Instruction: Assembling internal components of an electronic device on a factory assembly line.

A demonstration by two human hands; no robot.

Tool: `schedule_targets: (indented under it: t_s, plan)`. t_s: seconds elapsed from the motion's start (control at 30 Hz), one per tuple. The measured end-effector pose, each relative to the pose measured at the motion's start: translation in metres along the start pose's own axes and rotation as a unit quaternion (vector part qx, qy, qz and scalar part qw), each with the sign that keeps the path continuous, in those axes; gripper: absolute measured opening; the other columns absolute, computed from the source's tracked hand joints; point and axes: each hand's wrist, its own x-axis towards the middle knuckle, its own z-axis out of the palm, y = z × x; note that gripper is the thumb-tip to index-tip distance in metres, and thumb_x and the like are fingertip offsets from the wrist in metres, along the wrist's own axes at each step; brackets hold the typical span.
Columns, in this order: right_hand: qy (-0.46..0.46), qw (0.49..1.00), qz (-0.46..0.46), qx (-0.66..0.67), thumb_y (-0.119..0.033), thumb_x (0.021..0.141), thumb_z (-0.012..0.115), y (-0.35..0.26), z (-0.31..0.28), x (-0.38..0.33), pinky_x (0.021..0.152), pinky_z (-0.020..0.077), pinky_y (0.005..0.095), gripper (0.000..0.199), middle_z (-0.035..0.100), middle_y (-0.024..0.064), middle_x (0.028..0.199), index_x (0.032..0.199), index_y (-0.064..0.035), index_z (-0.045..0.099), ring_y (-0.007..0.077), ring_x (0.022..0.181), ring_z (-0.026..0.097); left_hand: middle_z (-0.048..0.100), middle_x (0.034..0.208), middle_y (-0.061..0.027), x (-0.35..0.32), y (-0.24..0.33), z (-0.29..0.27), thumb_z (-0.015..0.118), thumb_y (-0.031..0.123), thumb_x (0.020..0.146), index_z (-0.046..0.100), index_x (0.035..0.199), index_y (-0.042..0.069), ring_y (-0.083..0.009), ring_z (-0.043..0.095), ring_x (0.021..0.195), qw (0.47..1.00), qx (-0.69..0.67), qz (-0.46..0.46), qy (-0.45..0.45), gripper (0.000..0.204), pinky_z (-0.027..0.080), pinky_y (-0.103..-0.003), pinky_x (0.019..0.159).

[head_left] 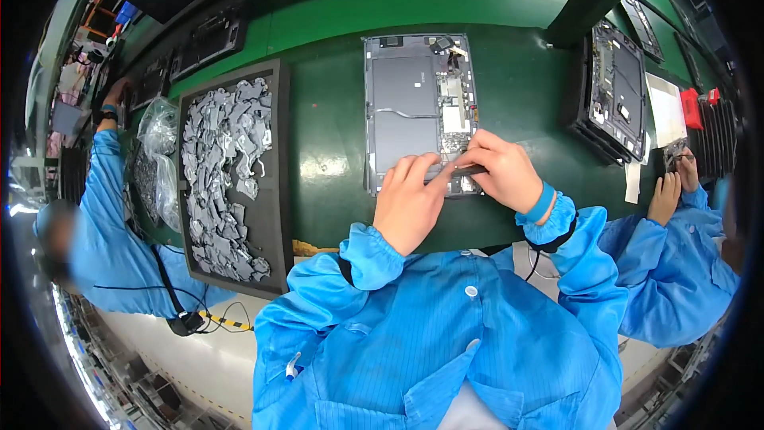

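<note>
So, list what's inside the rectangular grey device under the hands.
The rectangular grey device has dark flat panels at left and, at right, a circuit-board strip with a whitish rectangular patch. Whatever lies beneath the left hand and right hand is covered.

The green tabletop carries an opened flat device at the middle, a dark tray to its left and a stack of similar devices to its right. A clear plastic bag beside the tray probably rests there too.
</note>
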Motion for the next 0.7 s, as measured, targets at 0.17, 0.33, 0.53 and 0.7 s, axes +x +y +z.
schedule_targets:
  t_s: [0.17, 0.33, 0.53, 0.7]
  plan:
    - [0.012, 0.989, 0.049, 0.138, 0.001, 0.072, 0.070, 0.012, 0.004, 0.000, 0.064, 0.0511, 0.0368, 0.017, 0.060, 0.0104, 0.085, 0.088, -0.0029, 0.068, 0.0289, 0.073, 0.062, 0.055, 0.120, -0.0062, -0.005, 0.007, 0.004, 0.068, 0.006, 0.073, 0.066, 0.114, 0.013, -0.0269, 0.053, 0.108, 0.997, 0.082, -0.001, 0.003, 0.042, 0.048, -0.040, 0.086]
    - [0.023, 0.986, 0.093, 0.137, 0.002, 0.072, 0.069, 0.004, 0.006, 0.001, 0.064, 0.0510, 0.0362, 0.018, 0.060, 0.0134, 0.083, 0.089, -0.0006, 0.067, 0.0286, 0.072, 0.062, 0.054, 0.122, -0.0081, -0.007, 0.012, 0.008, 0.067, 0.005, 0.072, 0.064, 0.119, 0.013, -0.0283, 0.052, 0.110, 0.995, 0.101, -0.015, 0.003, 0.048, 0.048, -0.040, 0.088]
    - [0.033, 0.987, 0.093, 0.125, 0.002, 0.073, 0.069, 0.000, 0.008, 0.002, 0.064, 0.0507, 0.0361, 0.017, 0.059, 0.0131, 0.082, 0.089, 0.0003, 0.065, 0.0282, 0.072, 0.062, 0.053, 0.123, -0.0100, -0.010, 0.020, 0.015, 0.063, 0.004, 0.073, 0.061, 0.123, 0.011, -0.0309, 0.051, 0.113, 0.990, 0.140, -0.026, 0.005, 0.050, 0.051, -0.039, 0.090]
    - [0.040, 0.985, 0.098, 0.135, 0.003, 0.073, 0.069, -0.001, 0.008, 0.002, 0.064, 0.0505, 0.0363, 0.017, 0.058, 0.0131, 0.082, 0.089, 0.0004, 0.065, 0.0281, 0.071, 0.062, 0.053, 0.125, -0.0106, -0.005, 0.023, 0.010, 0.062, 0.004, 0.074, 0.060, 0.123, 0.012, -0.0318, 0.052, 0.112, 0.986, 0.159, -0.042, -0.014, 0.050, 0.052, -0.038, 0.087]
